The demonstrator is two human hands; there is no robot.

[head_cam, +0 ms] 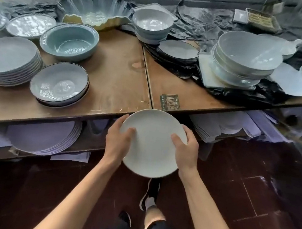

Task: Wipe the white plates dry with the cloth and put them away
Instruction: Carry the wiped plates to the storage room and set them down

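The white plate [153,143] is held in the air just in front of the worktop [117,76], its far rim level with the worktop's front edge and its near rim out over the dark floor [232,191]. Nothing stands between the plate and that edge. Straight behind the plate, the middle of the worktop is bare wood, with a seam running back through it and a small green label [169,102] at the front edge just beyond the plate. To the left of that bare strip sit a dark-rimmed bowl [59,84], a stack of plates [8,60] and a pale blue bowl [69,40]; to its right, stacked white bowls [246,55] rest on black plastic sheeting [253,94].

The left hand [117,141] grips the plate's left rim, thumb lying on the face and fingers wrapped round behind. The right hand [186,149] holds the right rim in the same way, thumb on top, fingers curled over the edge. Each grip is narrow, closed onto the rim. The plate tilts slightly toward the person.

Below the worktop edge, a lower shelf [85,144] carries a stack of flat plates [45,135] to the left of the held plate.
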